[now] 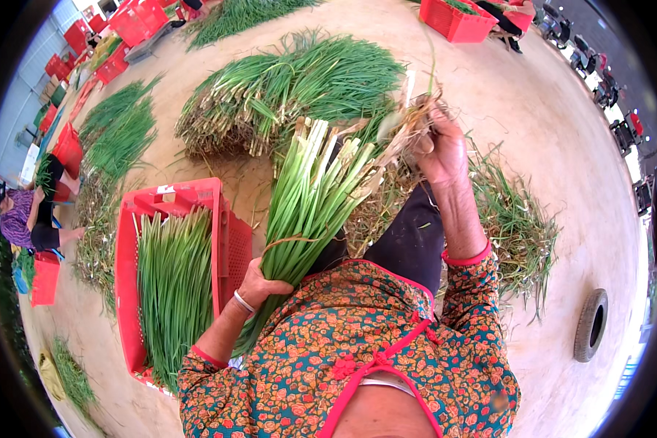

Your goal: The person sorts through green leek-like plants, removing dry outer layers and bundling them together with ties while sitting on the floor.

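My left hand [264, 284] grips a thick bunch of garlic chives [301, 202] around its green leaves. The bunch's pale stem ends point up and away from me. At the right of these ends, my right hand [443, 143] is closed on a tangle of dry, brown husks [408, 128]. A strand of this tangle still meets the stem ends; whether it is attached I cannot tell. To my left, a red plastic crate [219, 246] holds long chives [175, 290] lined up side by side.
Before me lies a large heap of untrimmed chives [328, 76] with soil on the roots. Leafy trimmings [517, 235] cover the floor at right, near a tyre [590, 326]. Another person [19, 216] sits at far left among red crates. Motorbikes [607, 85] stand along the right edge.
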Demonstrator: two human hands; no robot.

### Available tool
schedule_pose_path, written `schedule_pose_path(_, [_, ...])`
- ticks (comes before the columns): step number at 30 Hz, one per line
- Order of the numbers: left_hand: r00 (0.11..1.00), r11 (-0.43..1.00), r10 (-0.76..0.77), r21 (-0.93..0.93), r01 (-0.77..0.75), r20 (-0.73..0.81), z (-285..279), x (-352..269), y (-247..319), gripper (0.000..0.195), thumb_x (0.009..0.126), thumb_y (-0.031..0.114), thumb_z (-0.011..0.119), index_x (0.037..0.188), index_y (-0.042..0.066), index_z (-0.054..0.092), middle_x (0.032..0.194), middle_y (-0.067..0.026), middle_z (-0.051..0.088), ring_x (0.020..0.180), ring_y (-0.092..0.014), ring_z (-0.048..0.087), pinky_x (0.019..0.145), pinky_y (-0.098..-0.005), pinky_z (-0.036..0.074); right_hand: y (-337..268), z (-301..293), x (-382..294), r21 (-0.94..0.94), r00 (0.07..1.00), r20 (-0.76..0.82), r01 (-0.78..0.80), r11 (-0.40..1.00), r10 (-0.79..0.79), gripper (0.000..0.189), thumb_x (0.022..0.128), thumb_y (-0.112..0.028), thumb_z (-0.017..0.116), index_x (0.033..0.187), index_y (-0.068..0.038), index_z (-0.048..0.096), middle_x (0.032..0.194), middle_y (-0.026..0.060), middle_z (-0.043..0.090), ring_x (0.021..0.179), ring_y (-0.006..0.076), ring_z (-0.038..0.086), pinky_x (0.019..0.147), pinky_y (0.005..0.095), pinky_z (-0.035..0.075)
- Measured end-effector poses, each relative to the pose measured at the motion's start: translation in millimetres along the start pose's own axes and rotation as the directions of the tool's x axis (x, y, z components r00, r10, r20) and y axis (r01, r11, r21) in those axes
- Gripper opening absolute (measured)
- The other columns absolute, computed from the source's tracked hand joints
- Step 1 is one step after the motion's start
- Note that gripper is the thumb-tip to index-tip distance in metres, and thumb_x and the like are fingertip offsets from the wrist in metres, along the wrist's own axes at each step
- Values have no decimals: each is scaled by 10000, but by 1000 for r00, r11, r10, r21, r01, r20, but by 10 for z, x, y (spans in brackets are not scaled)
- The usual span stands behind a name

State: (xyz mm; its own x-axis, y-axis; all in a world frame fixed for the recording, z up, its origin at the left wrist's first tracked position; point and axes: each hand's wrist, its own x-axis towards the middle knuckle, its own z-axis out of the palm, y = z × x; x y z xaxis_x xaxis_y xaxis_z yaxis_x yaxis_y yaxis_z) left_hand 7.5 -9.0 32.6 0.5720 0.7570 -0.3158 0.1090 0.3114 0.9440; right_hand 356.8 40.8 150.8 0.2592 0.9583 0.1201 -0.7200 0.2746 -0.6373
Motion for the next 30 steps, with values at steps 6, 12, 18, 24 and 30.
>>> schedule_pose_path(6, [999,996,40,76,-40,-6,66,-8,112,454,547,-35,699,995,-16,634,897,-61,673,797,-140,619,781,-284,491,430,350,-214,-803,883,466,391,451,63,144,871,-133,585,913,3,606,601,74,565,528,132,539,506,301,461])
schedule_pose_path(12, [997,996,78,45,-77,-18,32,-4,-36,530,551,-25,722,1066,-14,594,960,-56,662,854,-143,611,828,-288,476,616,400,-277,-782,765,483,596,-184,426,280,784,-60,610,1063,-51,609,737,194,613,667,240,651,598,350,486])
schedule_pose_path(18, [990,989,138,57,-137,-7,61,4,-17,704,572,-2,763,1218,4,483,1079,-70,618,971,-146,583,908,-304,452,670,245,-334,-841,851,413,220,494,324,194,838,-76,585,1025,-34,611,689,110,635,571,173,619,502,292,487])
schedule_pose_path(24, [963,931,257,291,-222,-86,113,-91,91,702,590,1,746,1228,3,454,1098,-86,601,1006,-150,566,912,-304,441,25,204,-355,-457,913,76,-325,828,401,184,876,-113,585,1002,21,577,723,82,644,498,141,594,421,235,492])
schedule_pose_path(30, [984,991,121,77,-112,-128,-16,-109,-86,585,588,-26,677,1154,-12,530,1028,-109,642,928,-191,611,857,-318,479,-948,-411,-340,26,990,34,138,990,-139,256,828,-124,591,1037,21,561,755,79,621,695,167,624,644,312,514])
